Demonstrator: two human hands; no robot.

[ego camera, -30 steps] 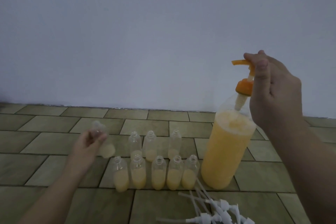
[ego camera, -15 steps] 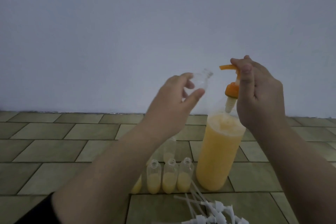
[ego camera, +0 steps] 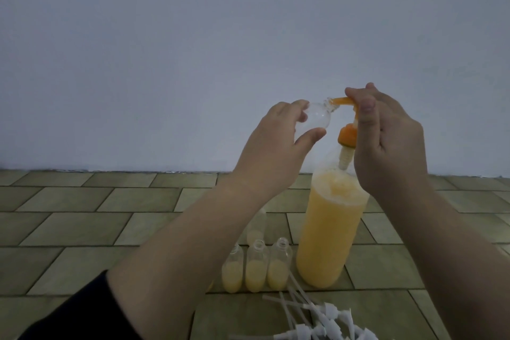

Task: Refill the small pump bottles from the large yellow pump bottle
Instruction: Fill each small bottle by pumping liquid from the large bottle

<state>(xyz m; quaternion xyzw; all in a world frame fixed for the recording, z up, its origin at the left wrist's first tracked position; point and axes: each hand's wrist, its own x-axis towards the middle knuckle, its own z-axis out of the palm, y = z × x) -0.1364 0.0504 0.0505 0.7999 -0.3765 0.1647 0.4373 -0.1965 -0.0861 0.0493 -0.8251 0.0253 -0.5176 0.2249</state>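
Observation:
The large yellow pump bottle (ego camera: 328, 232) stands on the tiled floor, nearly full of yellow liquid, with an orange pump head (ego camera: 348, 135). My right hand (ego camera: 392, 143) rests on top of the pump, fingers closed over its orange spout. My left hand (ego camera: 276, 152) holds a small clear bottle (ego camera: 124, 120) tilted on its side, its open mouth against the spout tip. Three partly filled small bottles (ego camera: 256, 268) stand uncapped just left of the big bottle; my left forearm hides others behind them.
Several white pump tops with long dip tubes (ego camera: 317, 317) lie in a pile on the floor in front of the big bottle. A plain wall (ego camera: 193, 36) rises behind the tiled floor (ego camera: 82, 215).
My left hand picked a small bottle off the floor at the left, lifted it up and right, and its mouth now meets the spout. My right hand stayed on the pump.

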